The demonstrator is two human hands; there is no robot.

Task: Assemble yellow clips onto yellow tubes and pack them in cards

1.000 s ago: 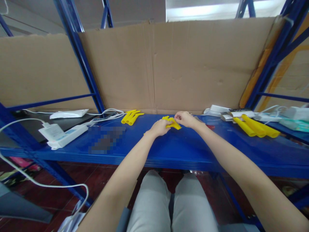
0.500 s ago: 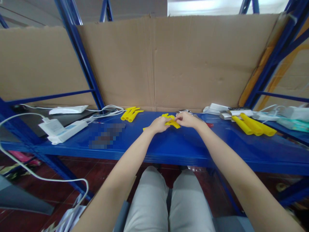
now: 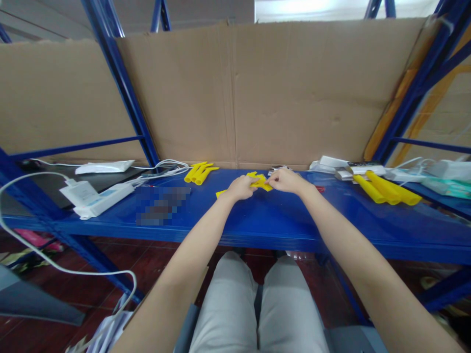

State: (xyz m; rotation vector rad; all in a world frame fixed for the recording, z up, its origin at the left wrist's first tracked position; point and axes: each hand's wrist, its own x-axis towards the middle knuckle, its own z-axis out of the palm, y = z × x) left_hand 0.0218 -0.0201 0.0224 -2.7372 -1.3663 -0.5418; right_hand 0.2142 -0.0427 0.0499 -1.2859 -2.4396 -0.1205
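Above the middle of the blue shelf top, a yellow piece with branching ends lies between my two hands. My left hand is closed on its left side, with the thumb pointing right. Pinched fingers of my right hand grip its right end. Exactly what kind of piece it is, I cannot make out, since fingers cover part of it. A yellow end sticks out to the left behind my left wrist; whether it belongs to the same piece is hidden.
Yellow tubes lie at the back left, and larger yellow tubes on the right beside small boxes. A white power strip with cables is at left. A cardboard sheet stands along the back.
Both hands stay at the yellow piece. The piece has turned slightly between the fingers, its right end now drawn up nearer my right fingertips. My left hand has shifted a little left.
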